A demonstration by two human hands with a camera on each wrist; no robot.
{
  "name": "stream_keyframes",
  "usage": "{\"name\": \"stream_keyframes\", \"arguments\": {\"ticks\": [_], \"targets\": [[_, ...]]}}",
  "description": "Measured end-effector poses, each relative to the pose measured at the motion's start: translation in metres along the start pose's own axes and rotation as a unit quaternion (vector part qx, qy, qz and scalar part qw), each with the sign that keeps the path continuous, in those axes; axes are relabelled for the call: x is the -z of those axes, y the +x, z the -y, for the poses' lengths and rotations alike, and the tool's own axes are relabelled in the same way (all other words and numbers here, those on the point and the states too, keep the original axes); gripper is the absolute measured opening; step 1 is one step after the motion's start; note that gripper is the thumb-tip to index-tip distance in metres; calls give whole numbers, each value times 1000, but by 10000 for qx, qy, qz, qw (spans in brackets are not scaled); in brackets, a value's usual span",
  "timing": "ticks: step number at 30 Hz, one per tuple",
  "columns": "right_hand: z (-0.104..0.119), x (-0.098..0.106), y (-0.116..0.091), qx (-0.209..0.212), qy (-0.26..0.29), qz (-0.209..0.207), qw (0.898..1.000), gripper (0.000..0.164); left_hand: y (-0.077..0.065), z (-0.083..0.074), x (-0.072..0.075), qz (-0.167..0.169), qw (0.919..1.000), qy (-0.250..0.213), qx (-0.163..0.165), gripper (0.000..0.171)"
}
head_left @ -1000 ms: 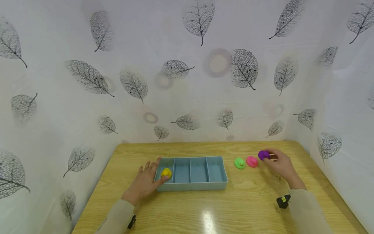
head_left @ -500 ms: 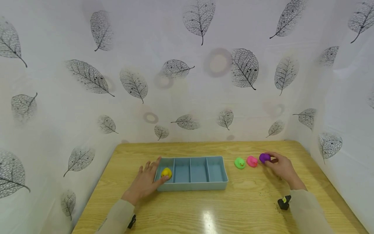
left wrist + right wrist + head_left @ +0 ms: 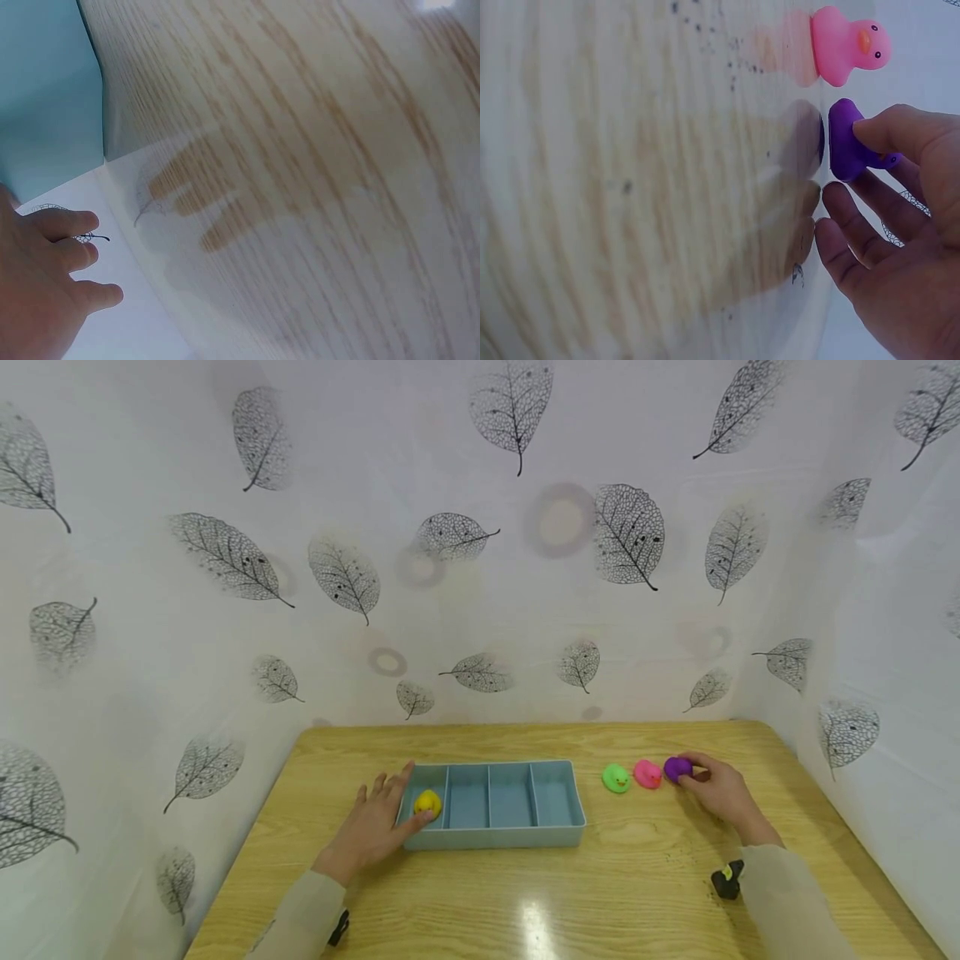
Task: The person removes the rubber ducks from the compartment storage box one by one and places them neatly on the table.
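Note:
On the right, my right hand (image 3: 717,787) pinches a purple rubber duck (image 3: 847,142) between thumb and fingers, close over the table. Right beside that duck sits a pink rubber duck (image 3: 647,774), and left of the pink one a green rubber duck (image 3: 616,778). A blue-grey divided box (image 3: 495,838) lies left of them, with a yellow rubber duck (image 3: 427,803) in its leftmost compartment. My left hand (image 3: 372,823) rests spread on the box's left end, thumb over the near rim and index finger at the back corner. In the left wrist view, its other fingers (image 3: 90,296) extend past the box.
The wooden table (image 3: 465,902) reaches back to a pale curtain (image 3: 480,610) printed with leaves, which also hangs along both sides. Small dark specks (image 3: 735,67) mark the tabletop near the right hand.
My right hand has lowered the purple duck toward the table, beside the pink one. The left hand, the box and the other ducks have stayed in place.

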State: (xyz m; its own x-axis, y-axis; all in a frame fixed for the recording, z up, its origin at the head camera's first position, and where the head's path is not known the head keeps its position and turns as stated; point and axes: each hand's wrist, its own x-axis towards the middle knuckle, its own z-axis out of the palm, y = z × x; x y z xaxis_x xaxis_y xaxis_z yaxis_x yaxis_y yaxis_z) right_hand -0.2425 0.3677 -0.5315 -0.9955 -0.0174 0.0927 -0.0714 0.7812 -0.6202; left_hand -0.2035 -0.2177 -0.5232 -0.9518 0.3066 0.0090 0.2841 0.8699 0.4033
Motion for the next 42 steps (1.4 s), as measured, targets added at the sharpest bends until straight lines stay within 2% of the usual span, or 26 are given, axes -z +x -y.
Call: {"name": "stream_keyframes", "arguments": {"ticks": [14, 23, 27, 31, 37, 42], "targets": [[-1, -1, -2, -145, 97, 219, 9996, 47, -1, 0, -1, -65, 9999, -93, 1, 93], [-5, -4, -2, -104, 117, 188, 9997, 47, 0, 1, -2, -42, 9999, -99, -14, 93], [-3, -3, -3, -76, 151, 225, 9996, 55, 0, 0, -3, -90, 9999, -59, -49, 93], [2, 2, -4, -99, 159, 260, 9995, 65, -1, 1, -3, -102, 9999, -59, -48, 92], [12, 7, -3, -215, 253, 135, 9994, 69, 0, 0, -3, -77, 9999, -68, -56, 92], [37, 8, -2, 207, 293, -272, 9990, 63, 0, 1, -3, -100, 9999, -12, -76, 91]]}}
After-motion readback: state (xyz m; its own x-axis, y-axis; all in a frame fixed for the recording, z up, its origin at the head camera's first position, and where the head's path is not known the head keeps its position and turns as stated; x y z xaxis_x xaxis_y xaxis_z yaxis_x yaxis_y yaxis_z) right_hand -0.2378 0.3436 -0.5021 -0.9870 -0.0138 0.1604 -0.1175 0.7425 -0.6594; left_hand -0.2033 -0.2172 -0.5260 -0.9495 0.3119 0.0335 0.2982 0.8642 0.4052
